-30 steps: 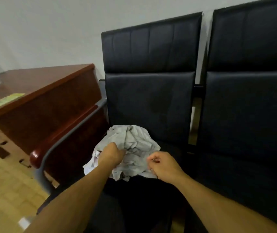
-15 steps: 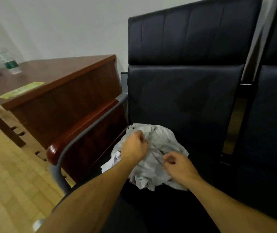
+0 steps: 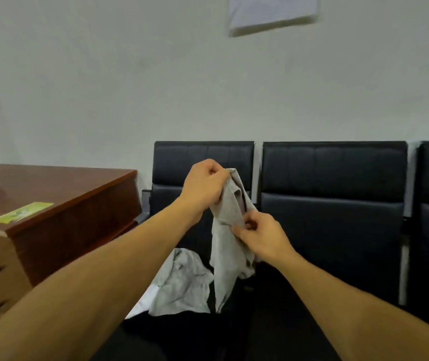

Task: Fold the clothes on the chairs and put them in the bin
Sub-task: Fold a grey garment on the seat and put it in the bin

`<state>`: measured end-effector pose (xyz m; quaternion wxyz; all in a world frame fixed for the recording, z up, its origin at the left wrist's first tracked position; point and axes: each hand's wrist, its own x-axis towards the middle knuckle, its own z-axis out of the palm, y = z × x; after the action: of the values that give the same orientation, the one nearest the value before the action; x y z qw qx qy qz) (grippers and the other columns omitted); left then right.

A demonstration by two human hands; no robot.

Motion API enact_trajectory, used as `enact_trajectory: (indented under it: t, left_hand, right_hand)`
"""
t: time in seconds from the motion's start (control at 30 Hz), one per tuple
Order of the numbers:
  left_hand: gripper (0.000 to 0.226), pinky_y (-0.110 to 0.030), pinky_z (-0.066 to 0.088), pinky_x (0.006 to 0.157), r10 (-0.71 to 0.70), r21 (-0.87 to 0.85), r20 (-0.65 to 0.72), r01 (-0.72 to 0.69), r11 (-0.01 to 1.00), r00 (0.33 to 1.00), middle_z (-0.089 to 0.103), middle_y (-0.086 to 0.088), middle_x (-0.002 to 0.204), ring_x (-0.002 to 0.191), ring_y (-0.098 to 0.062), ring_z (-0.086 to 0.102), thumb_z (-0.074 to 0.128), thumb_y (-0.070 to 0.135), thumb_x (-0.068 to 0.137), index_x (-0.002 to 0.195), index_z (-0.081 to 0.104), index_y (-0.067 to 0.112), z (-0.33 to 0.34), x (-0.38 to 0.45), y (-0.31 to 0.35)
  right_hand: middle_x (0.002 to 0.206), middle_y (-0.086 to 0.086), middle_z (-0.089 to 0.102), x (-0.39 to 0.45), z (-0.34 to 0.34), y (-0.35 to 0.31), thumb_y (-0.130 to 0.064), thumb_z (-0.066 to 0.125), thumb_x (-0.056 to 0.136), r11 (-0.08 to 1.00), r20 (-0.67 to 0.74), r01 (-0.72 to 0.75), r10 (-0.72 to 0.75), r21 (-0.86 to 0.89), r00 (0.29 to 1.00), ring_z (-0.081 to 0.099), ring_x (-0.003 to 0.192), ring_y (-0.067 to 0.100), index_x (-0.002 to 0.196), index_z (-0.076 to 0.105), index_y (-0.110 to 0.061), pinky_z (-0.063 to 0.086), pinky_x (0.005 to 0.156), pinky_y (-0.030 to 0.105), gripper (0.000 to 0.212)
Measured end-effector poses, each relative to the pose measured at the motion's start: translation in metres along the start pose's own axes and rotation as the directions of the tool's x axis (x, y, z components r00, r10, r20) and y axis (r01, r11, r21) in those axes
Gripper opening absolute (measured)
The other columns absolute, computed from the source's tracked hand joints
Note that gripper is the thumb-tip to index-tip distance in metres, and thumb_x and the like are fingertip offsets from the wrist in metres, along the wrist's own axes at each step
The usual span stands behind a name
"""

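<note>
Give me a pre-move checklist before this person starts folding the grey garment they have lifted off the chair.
1. Left hand grip on the grey garment top edge: ok.
2. Right hand pinching the garment lower down: ok.
3. Garment hanging free of the chair seat: cannot tell, its lower end is near the seat.
4. Garment spread flat for folding: not ok, bunched.
5. Remaining clothes on the seat: ok.
6. Bin within reach: cannot tell, not in view.
</note>
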<state>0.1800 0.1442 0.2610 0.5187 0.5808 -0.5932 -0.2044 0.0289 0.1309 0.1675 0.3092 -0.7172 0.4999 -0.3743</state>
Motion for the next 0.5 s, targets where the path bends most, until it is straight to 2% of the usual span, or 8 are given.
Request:
enact_trajectory:
  t: [0.07, 0.17, 0.27, 0.37, 0.43, 0.5]
  left_hand:
    - [0.014, -0.043, 0.059, 0.077, -0.036, -0.076, 0.009, 0.036, 0.996, 0.999, 0.066, -0.006, 0.087, 0.081, -0.021, 0.062, 0.059, 0.02, 0.098, 0.096, 0.067, 0.008, 0.011, -0.014, 0.037]
    - [0.014, -0.038, 0.058, 0.072, -0.074, -0.154, 0.074, 0.084, 0.985, 0.995, 0.066, -0.009, 0.086, 0.081, -0.023, 0.062, 0.06, 0.016, 0.099, 0.102, 0.068, 0.005, 0.031, -0.037, 0.076]
    - [0.017, -0.033, 0.06, 0.074, -0.03, -0.19, 0.291, 0.089, 0.978, 0.956, 0.07, -0.013, 0.093, 0.082, -0.023, 0.066, 0.061, 0.012, 0.1, 0.111, 0.07, 0.004, 0.073, -0.084, 0.112]
    - [0.021, -0.038, 0.061, 0.089, 0.054, -0.174, 0.466, 0.032, 0.984, 0.883, 0.075, -0.01, 0.106, 0.097, -0.021, 0.073, 0.067, 0.012, 0.096, 0.116, 0.072, 0.016, 0.108, -0.122, 0.124]
    - [0.037, -0.04, 0.06, 0.094, 0.091, -0.195, 0.518, 0.014, 0.981, 0.851, 0.075, -0.009, 0.109, 0.102, -0.022, 0.073, 0.07, 0.008, 0.092, 0.126, 0.066, 0.021, 0.124, -0.139, 0.127]
    - [0.051, -0.037, 0.06, 0.093, 0.119, -0.206, 0.551, -0.004, 0.979, 0.826, 0.074, -0.005, 0.11, 0.103, -0.018, 0.073, 0.076, 0.007, 0.087, 0.133, 0.059, 0.022, 0.133, -0.153, 0.129]
  right_hand:
    - [0.081, -0.004, 0.07, -0.024, -0.039, -0.007, -0.039, 0.067, 0.092, 0.999, -0.045, 0.029, -0.029, -0.016, 0.999, 0.068, 0.079, 0.014, 0.089, 0.065, -0.028, 0.059, 0.079, 0.042, 0.011]
    - [0.078, 0.0, 0.067, -0.052, -0.09, -0.015, -0.026, 0.061, 0.097, 0.997, -0.144, 0.075, -0.069, 0.032, 0.987, 0.063, 0.074, 0.016, 0.086, 0.063, -0.025, 0.052, 0.07, 0.037, 0.011]
    - [0.089, 0.005, 0.068, -0.091, -0.149, -0.017, -0.019, 0.053, 0.1, 0.984, -0.23, 0.034, 0.007, 0.175, 0.973, 0.066, 0.081, 0.021, 0.095, 0.063, -0.019, 0.057, 0.07, 0.037, 0.011]
    - [0.093, 0.012, 0.07, -0.114, -0.182, -0.014, -0.019, 0.053, 0.103, 0.96, -0.228, -0.043, 0.11, 0.278, 0.967, 0.068, 0.07, 0.018, 0.104, 0.064, -0.012, 0.056, 0.059, 0.028, 0.013]
    - [0.093, 0.011, 0.07, -0.125, -0.197, -0.01, -0.019, 0.053, 0.103, 0.945, -0.252, -0.079, 0.164, 0.317, 0.954, 0.068, 0.071, 0.018, 0.103, 0.066, -0.012, 0.059, 0.062, 0.031, 0.015]
    - [0.095, 0.01, 0.071, -0.133, -0.206, -0.007, -0.019, 0.053, 0.102, 0.939, -0.299, -0.097, 0.202, 0.33, 0.933, 0.069, 0.083, 0.022, 0.1, 0.068, -0.013, 0.062, 0.075, 0.04, 0.016]
